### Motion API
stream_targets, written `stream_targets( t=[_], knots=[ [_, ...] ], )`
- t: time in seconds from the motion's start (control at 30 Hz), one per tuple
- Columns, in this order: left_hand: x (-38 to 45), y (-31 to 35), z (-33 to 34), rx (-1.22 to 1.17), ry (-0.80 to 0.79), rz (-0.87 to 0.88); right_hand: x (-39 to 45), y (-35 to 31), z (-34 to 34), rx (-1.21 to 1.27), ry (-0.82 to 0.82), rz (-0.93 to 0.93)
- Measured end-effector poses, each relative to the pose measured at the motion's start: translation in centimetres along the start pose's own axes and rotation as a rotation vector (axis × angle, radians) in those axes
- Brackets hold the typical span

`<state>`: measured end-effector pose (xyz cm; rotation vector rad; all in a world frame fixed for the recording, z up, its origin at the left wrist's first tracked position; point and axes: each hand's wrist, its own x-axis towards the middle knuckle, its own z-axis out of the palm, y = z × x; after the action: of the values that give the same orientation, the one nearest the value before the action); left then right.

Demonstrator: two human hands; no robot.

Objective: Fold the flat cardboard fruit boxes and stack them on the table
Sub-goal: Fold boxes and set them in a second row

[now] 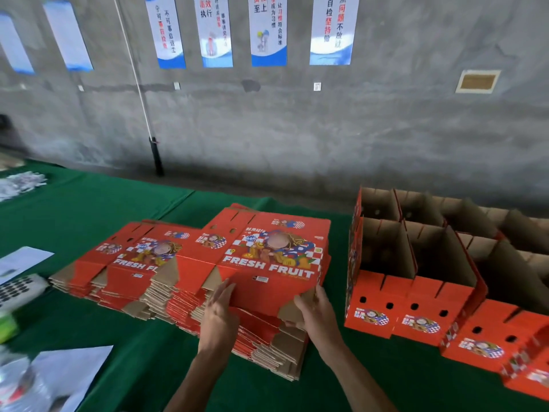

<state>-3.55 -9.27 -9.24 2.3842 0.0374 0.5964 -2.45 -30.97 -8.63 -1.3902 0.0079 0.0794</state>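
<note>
Left hand: the left hand (pixel 219 307) rests against the near left edge of the top flat box (pixel 267 263), fingers straight and together, thumb side up; nothing is clasped.
Right hand: the right hand (pixel 315 315) grasps the near right corner of the same flat box, thumb on top at the brown flap, fingers underneath.
Top flat box: red, printed "FRESH FRUIT", lying on the right stack (pixel 261 331) of flat boxes, its near edge raised slightly.
Left stack: a second pile (pixel 124 272) of flat boxes, touching the right stack on its left side.
Folded boxes: open red boxes (pixel 416 292) stand in rows to the right, brown interiors facing up.
Table: covered in green cloth (pixel 89 209); papers (pixel 23 260) lie at the left edge.
Wall: grey concrete (pixel 297 129) behind the table, with hanging posters (pixel 269 31).
</note>
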Motion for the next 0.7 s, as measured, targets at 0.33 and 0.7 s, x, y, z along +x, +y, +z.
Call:
stream_targets(
  t=[0.33,0.7],
  knots=[
    [2.2,-1.3,-2.6,0.172,-0.017,0.082,-0.1,-9.3,-4.6,-0.184,0.190,-0.314],
    [1.2,4.2,-1.9,-0.285,-0.055,0.026,-1.5,-13.8,-10.5,-0.127,0.524,-0.548]
  ],
)
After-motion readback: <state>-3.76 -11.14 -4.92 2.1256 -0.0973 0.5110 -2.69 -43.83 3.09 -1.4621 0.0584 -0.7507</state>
